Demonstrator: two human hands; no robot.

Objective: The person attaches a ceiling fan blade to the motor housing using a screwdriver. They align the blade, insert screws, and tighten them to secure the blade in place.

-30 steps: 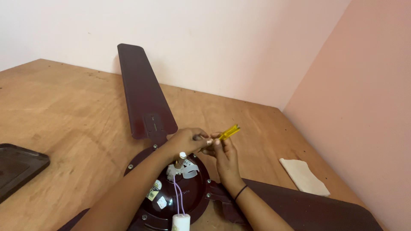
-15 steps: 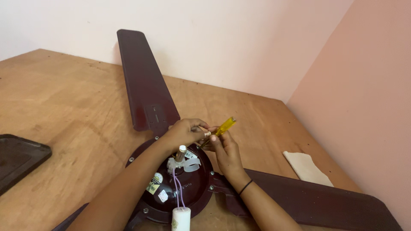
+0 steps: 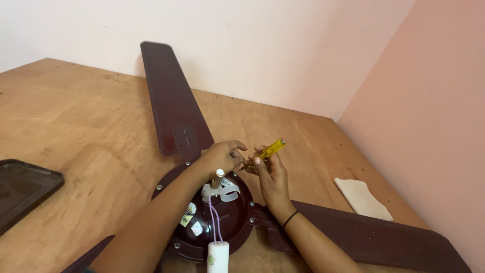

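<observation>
Hands closer together than second ago, meeting above fan hub (image 3: 222, 222). Right hand (image 3: 270, 174) clamped on yellow screwdriver (image 3: 268, 150), tip now lower, toward left hand (image 3: 220, 156). Left pinches small part; unclear what. Fine work at hub continues. Cloth (image 3: 361, 197) right of hub.

A wooden surface (image 3: 91, 116) of light brown plywood fills the view, meeting pale walls at the back and at the right. A dark brown ceiling fan (image 3: 212, 222) lies flat on it near the front edge of the view, its round motor housing facing up. One blade (image 3: 172, 101) stretches away towards the back wall, another blade (image 3: 374, 237) runs off to the right, and a third is barely visible at the lower left. A dark tray-like object (image 3: 22, 187) rests at the left edge. A folded pale cloth (image 3: 361, 197) lies near the right wall.
</observation>
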